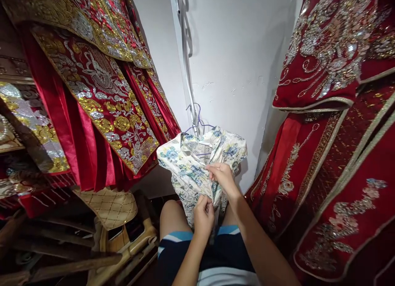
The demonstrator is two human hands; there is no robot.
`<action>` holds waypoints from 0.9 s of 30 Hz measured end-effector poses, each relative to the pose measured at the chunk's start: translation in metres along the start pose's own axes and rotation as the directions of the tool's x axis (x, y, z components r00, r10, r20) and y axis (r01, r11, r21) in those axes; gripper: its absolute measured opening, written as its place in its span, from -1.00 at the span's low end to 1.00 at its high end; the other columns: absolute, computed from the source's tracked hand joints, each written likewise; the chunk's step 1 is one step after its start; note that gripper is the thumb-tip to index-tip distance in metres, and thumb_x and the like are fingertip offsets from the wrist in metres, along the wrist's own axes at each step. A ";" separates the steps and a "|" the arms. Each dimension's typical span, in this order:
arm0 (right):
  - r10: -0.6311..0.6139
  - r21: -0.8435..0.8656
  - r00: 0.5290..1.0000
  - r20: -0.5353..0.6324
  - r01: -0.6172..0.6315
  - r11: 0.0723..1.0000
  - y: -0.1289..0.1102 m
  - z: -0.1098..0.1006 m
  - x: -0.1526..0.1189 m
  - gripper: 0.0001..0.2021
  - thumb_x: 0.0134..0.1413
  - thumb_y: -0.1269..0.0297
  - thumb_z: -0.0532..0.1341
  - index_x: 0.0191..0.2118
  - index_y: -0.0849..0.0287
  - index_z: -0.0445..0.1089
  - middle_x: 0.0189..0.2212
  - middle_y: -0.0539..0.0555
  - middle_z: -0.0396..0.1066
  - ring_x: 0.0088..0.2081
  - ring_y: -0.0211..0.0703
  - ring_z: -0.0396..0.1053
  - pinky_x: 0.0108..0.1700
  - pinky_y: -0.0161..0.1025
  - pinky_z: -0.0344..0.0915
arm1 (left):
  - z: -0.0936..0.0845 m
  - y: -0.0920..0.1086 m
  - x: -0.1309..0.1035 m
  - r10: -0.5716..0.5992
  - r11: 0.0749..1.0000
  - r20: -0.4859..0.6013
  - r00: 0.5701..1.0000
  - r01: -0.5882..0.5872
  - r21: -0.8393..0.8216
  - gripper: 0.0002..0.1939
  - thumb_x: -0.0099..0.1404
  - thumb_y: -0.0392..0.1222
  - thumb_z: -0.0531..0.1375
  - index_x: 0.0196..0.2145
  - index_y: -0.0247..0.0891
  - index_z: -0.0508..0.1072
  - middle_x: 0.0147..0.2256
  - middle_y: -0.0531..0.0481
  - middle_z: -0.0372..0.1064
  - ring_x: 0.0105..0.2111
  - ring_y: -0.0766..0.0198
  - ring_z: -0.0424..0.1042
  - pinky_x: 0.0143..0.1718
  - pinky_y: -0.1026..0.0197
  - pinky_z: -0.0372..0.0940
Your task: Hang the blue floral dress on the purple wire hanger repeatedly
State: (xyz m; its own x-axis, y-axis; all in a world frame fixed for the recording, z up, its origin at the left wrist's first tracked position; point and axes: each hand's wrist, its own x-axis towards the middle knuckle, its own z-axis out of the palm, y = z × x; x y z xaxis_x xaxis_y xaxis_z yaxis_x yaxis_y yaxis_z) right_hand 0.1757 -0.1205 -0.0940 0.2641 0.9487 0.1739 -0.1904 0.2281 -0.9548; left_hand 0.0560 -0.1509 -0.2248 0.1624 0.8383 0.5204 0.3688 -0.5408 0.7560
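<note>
A white garment with a blue and yellow flower print [188, 162] hangs on a purple wire hanger [197, 121] in front of me, draped down toward my knees. My right hand [222, 178] pinches the cloth at its front opening. Just below it, my left hand [203, 216] grips the same edge of the floral garment. Both hands are closed on the fabric, close together.
Red robes with gold and silver embroidery hang at the left [101, 88] and at the right [336, 125]. A white wall [234, 59] closes the narrow gap behind. A cream quilted cushion [108, 205] and wooden furniture [129, 245] sit low at the left.
</note>
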 end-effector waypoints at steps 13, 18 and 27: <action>-0.124 0.114 0.989 0.077 0.115 0.987 -0.072 0.026 0.067 -0.88 -0.06 0.30 0.29 -0.43 0.26 0.49 -0.73 -0.10 0.28 -0.68 -0.40 0.12 -0.64 -0.40 -0.02 | -0.025 0.046 0.018 0.083 0.997 0.195 0.977 -0.080 -0.021 -0.88 0.36 -0.26 0.09 -0.26 -0.22 0.43 -0.31 -0.06 0.42 -0.29 0.18 0.42 -0.23 0.20 0.28; -0.156 0.069 0.981 0.117 0.148 0.986 -0.068 0.014 0.063 -0.86 -0.02 0.25 0.29 -0.43 0.23 0.46 -0.76 -0.12 0.22 -0.70 -0.40 0.09 -0.63 -0.38 -0.04 | -0.075 0.091 0.127 0.300 0.954 -0.154 0.941 -0.301 0.015 -0.75 0.43 -0.17 0.10 0.00 -0.24 0.45 -0.26 -0.06 0.47 -0.27 0.20 0.43 -0.17 0.17 0.30; -0.148 -0.014 0.987 0.063 0.149 0.989 -0.049 0.016 0.075 -0.82 -0.08 0.34 0.25 -0.61 0.16 0.29 -0.78 -0.18 0.10 -0.70 -0.43 -0.03 -0.60 -0.35 -0.11 | -0.092 0.126 0.213 0.540 0.798 0.026 0.841 -0.522 0.301 -0.85 0.40 -0.26 0.16 -0.34 -0.31 0.45 -0.37 -0.02 0.37 -0.32 0.23 0.33 -0.23 0.20 0.20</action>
State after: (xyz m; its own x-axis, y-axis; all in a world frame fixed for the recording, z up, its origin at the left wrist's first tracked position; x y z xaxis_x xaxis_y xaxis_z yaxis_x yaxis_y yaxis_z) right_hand 0.1893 -0.0568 -0.0306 0.2294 0.9163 0.3282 -0.1359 0.3640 -0.9214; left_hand 0.0526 -0.0465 0.0180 0.3595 0.4150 0.8358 0.4849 -0.8483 0.2127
